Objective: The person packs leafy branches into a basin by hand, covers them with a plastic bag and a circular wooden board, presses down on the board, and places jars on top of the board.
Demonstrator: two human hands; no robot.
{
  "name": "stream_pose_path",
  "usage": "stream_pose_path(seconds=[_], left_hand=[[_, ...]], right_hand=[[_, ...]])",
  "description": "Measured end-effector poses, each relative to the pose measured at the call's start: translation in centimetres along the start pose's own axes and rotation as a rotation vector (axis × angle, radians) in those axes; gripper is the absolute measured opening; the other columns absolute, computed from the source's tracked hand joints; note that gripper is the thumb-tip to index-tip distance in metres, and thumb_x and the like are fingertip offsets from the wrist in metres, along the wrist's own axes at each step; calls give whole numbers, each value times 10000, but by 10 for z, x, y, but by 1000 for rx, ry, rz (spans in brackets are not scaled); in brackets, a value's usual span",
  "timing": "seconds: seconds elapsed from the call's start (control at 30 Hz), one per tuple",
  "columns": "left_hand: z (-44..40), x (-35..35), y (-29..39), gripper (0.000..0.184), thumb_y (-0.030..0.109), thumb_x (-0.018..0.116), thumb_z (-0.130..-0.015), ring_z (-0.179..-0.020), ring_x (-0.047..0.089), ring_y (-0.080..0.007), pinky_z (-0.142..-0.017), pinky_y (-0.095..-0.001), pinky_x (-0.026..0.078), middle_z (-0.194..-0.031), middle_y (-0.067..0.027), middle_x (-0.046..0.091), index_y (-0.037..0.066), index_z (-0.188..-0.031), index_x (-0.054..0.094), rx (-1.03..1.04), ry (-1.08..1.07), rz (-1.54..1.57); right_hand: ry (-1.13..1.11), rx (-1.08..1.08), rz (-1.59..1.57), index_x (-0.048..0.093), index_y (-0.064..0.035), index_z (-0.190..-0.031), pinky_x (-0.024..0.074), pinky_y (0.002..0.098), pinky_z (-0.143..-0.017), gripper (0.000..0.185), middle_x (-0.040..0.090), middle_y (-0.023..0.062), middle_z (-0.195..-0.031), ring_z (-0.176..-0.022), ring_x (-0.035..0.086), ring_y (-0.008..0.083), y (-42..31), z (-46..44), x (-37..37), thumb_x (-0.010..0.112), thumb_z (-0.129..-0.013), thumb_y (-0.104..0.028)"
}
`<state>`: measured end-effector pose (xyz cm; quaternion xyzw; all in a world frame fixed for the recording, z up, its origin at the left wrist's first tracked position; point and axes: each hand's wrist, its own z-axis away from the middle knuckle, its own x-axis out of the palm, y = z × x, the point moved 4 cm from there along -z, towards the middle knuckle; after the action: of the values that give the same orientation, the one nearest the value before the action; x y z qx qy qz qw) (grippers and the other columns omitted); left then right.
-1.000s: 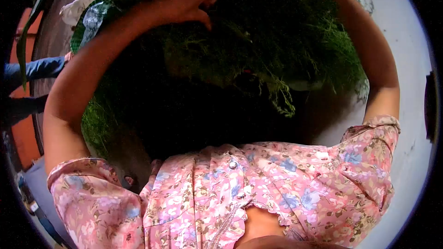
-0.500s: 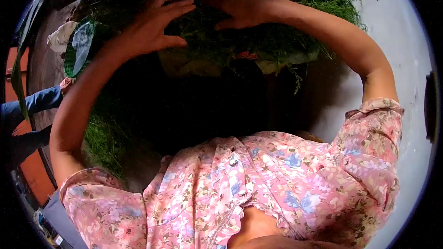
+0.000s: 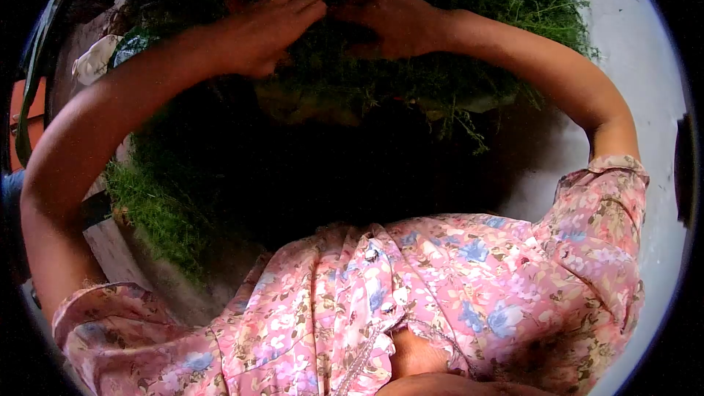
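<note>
Feathery green plants (image 3: pixel 506 0) lie in a heap at the top of the view. Over the heap's dark middle is my left hand (image 3: pixel 268 33), its fingers stretched toward the right and nothing visible in it. Facing it, a short gap away, my right hand (image 3: pixel 392 22) is on or just above the greens, its fingertips lost in shadow. Whether it touches any stems cannot be made out. Thin sprigs (image 3: pixel 466 128) hang from the heap's near edge.
More feathery greens (image 3: pixel 165 216) lie at the lower left. A white bag (image 3: pixel 95 60) is beside a green container (image 3: pixel 134 42) at the upper left. On the right runs a pale wall or surface (image 3: pixel 623 37). An orange panel (image 3: pixel 28 114) stands at the far left.
Both hands have come toward each other over the greens since the first frame. The right hand came down into view. The left fingers, spread before, lie closer together, and the left elbow has swung outward.
</note>
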<state>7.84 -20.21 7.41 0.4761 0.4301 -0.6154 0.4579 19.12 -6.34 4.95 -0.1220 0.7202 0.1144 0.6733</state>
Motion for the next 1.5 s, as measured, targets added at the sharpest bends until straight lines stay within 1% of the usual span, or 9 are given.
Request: stream_pose_path(seconds=[0.13, 0.57, 0.63, 0.67, 0.77, 0.97, 1.07, 1.17, 1.5], left_hand=[[-12, 3, -1, 786, 40, 737, -732, -1301, 300, -344, -1040, -445, 423, -1365, -138, 316, 65, -1363, 268, -16, -196, 114], [-24, 9, -56, 873, 326, 690, -814, -1357, 231, -338, -1055, -461, 349, -1486, -152, 176, 127, -1463, 140, 129, -144, 316], [-25, 2, -65, 953, 350, 737, -763, -1380, 178, -345, -1102, -479, 253, -1494, -167, 179, 123, -1469, 139, 117, -216, 404], [-25, -3, -66, 934, 342, 730, -768, -1370, 202, -346, -1101, -472, 258, -1483, -170, 203, 117, -1466, 151, 139, -192, 387], [5, -9, -34, 845, 292, 696, -801, -1331, 279, -341, -1076, -455, 308, -1449, -176, 269, 100, -1452, 192, 144, -109, 385], [-3, -8, -13, 701, 100, 681, -799, -1246, 389, -322, -1012, -416, 395, -1342, -179, 394, 20, -1382, 299, 241, 63, 195], [-10, -18, -10, 713, 49, 702, -758, -1223, 410, -316, -988, -403, 412, -1303, -174, 421, -3, -1354, 316, 290, 56, 97], [-17, -17, -10, 729, 18, 704, -734, -1205, 429, -317, -973, -397, 424, -1284, -176, 431, -3, -1348, 313, 274, -49, -17], [-39, -19, -26, 653, 5, 683, -740, -1063, 523, -341, -866, -443, 462, -1123, -156, 538, 53, -1320, 387, 508, 81, 57]], right_hand=[[-32, -4, -25, 470, -41, -1291, 519, 453, -729, 670, 563, 160, -1178, -810, 628, 312, 0, 3, 3, 649, -812, -474], [-144, 183, 69, 479, -59, -1271, 513, 447, -688, 519, 614, 152, -1073, -762, 624, 304, 36, -1, 14, 652, -842, -295], [9, 131, 84, 508, -52, -1216, 509, 454, -581, 464, 624, 159, -834, -665, 623, 330, 44, -2, 17, 615, -833, -291], [85, 104, 91, 522, -48, -1188, 507, 457, -528, 439, 629, 163, -714, -617, 622, 343, 46, -2, 19, 597, -829, -289], [-87, 153, 2, 477, -67, -1277, 509, 434, -675, 504, 619, 136, -1072, -770, 626, 296, 13, 0, 3, 642, -848, -275], [-51, 123, 7, 494, -68, -1267, 507, 427, -656, 488, 628, 136, -1059, -731, 629, 296, 3, 11, -3, 642, -841, -253], [7, 117, -28, 516, -69, -1245, 506, 427, -646, 470, 633, 135, -1045, -715, 629, 298, 6, 20, -5, 647, -832, -250], [153, 75, -72, 575, -60, -1091, 507, 473, -569, 365, 617, 168, -691, -649, 622, 355, 4, 23, -7, 614, -803, -282], [124, 92, 26, 586, -49, -1065, 503, 443, -527, 337, 627, 169, -726, -620, 622, 336, 2, 32, 14, 633, -752, -165]])
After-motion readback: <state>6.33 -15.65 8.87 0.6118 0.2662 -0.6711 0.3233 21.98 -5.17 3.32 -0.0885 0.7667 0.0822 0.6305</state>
